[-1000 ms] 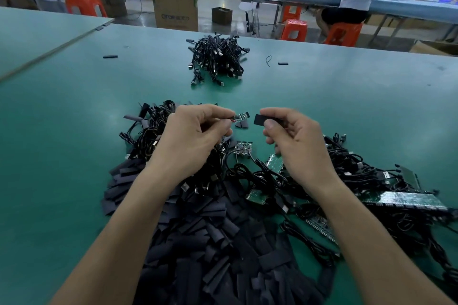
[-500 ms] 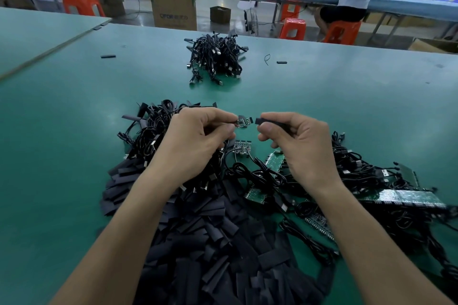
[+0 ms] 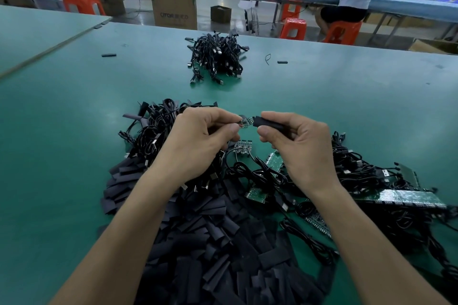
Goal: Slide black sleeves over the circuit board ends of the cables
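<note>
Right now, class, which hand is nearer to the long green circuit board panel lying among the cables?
Right. The right hand is up and left of the green circuit board panel; the left hand sits farther left, past the right one.

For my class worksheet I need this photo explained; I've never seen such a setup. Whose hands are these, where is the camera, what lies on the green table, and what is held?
There is no machine: a person works with two bare hands, and the camera sits on their head, looking forward and down. The left hand pinches a cable's small circuit board; the right hand pinches a black sleeve, its open end at the board's tip. On the green table lie a heap of loose sleeves near the person, tangled cables with green boards to the right, and a separate cable bundle farther away.
</note>
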`<state>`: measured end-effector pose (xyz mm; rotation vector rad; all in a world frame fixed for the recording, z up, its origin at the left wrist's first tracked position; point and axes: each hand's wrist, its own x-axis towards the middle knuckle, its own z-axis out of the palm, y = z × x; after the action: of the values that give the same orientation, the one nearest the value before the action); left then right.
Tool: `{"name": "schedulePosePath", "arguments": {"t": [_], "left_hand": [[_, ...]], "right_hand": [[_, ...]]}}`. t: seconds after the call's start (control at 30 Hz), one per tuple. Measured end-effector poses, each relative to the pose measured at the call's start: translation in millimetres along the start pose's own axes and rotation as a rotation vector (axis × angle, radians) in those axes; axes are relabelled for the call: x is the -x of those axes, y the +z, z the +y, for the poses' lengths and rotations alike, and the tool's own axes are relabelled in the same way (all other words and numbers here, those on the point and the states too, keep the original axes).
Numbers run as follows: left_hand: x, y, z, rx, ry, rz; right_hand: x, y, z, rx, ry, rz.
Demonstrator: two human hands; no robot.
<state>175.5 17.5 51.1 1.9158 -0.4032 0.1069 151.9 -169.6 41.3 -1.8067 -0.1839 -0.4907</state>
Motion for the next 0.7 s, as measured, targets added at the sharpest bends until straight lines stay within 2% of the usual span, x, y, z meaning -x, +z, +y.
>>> {"name": "schedulePosePath", "arguments": {"t": [0.2, 0.57, 0.7], "left_hand": [[-0.7, -1.8, -0.2, 0.028, -0.009, -0.021], [-0.7, -4.1, -2.7, 0.089, -0.014, -0.163], [-0.8, -4.3, -2.4, 0.106, -0.025, -0.162]], "right_hand": [[-0.8, -1.9, -0.3, 0.011, 0.0, -0.027], [-7.4, -10.2, -7.0, -0.063, 0.035, -0.323], [-6.4, -8.4, -5.8, -0.123, 0.042, -0.32]]}}
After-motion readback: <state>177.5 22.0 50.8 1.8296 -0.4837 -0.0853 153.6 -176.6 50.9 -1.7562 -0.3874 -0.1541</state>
